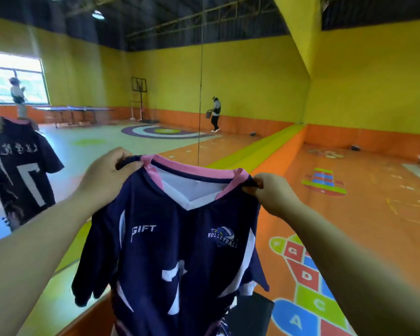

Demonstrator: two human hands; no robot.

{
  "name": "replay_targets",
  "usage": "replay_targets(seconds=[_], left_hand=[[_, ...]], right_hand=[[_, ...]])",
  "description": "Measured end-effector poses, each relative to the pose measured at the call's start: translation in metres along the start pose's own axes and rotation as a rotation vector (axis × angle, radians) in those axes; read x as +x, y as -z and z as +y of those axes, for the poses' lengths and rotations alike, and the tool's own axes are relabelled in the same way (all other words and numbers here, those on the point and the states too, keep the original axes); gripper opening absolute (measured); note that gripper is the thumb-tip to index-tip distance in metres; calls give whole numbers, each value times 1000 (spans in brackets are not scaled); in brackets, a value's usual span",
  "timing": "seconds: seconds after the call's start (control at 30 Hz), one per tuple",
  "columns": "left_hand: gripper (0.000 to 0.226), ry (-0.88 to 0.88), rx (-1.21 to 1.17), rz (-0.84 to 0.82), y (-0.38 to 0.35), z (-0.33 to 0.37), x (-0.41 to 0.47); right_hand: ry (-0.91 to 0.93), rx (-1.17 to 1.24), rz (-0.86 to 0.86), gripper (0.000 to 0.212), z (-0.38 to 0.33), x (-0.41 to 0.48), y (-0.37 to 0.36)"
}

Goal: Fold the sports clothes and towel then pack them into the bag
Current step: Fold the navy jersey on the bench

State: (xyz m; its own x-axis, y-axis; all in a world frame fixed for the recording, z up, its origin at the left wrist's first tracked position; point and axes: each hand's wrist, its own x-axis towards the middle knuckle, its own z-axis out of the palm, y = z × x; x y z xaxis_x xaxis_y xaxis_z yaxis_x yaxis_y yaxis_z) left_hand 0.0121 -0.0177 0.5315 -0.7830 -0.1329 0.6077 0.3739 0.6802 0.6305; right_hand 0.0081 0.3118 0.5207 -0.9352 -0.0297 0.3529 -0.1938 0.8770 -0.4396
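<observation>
2 bare hands held 1 navy volleyball jersey (pixel 180 258) up at chest height, front facing the camera. The left hand (pixel 104 175) pinched the left shoulder seam by the pink collar, fingers curled tight around a bunch of fabric. The right hand (pixel 274 192) pinched the other shoulder, thumb & fingertips pressed together on a small fold. The jersey hung straight down w/ both short sleeves loose; white side panels, "GIFT" on 1 side of the chest, a volleyball badge on the other, and part of a white number lower down. Below its hem sat 1 dark object (pixel 250 314), prob. a bag, too cut off to tell. A 2nd navy jersey (pixel 20 175), marked 7, hung at far left. Behind: yellow-walled gym, orange floor w/ a lettered hopscotch (pixel 306 282), 1 basketball hoop (pixel 139 86), and 2 people (pixel 215 115) well apart in the distance.
</observation>
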Motion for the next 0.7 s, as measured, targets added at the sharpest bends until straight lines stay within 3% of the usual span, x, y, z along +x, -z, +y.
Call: replay_targets(seconds=[0.2,0.33,0.47,0.7], left_hand=[[15,-59,21,-4,19,19,15],[11,-44,1,2,24,25,18],[10,-29,-28,-16,30,29,19],[9,-53,-38,-17,33,25,18]], right_hand=[[-2,79,75,7,4,0,18],[38,219,115,23,2,1,28],[67,376,123,6,0,2,33],[101,332,204,14,-3,5,49]])
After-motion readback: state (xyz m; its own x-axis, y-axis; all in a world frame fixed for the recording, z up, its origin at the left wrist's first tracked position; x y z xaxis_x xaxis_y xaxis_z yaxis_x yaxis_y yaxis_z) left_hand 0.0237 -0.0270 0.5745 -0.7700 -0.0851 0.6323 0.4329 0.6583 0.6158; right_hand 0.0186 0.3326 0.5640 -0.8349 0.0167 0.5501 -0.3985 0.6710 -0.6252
